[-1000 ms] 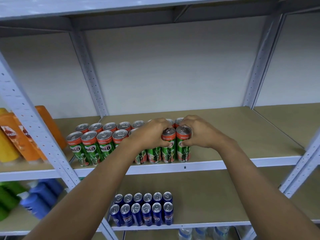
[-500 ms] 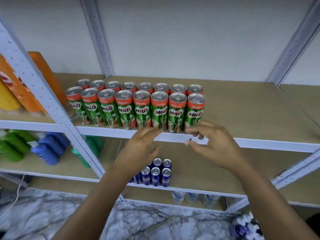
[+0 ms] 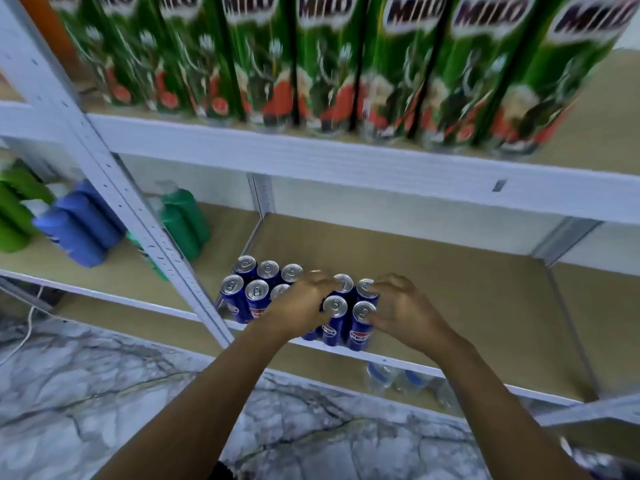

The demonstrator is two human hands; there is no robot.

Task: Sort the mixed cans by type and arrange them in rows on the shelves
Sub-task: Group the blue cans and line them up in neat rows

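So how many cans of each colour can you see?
Blue cans: 10 tops showing; the left hand may hide more.
Green cans: 8 in the front row, blurred.
Total: 18 in view.

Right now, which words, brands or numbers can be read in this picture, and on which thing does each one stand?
"MILO": on the green cans in the row on the upper shelf, repeated on each can, blurred by motion.
Round red, white and blue logo on the blue cans on the lower shelf: its lettering is too small to read.
Blue bottles and green bottles: no readable text.
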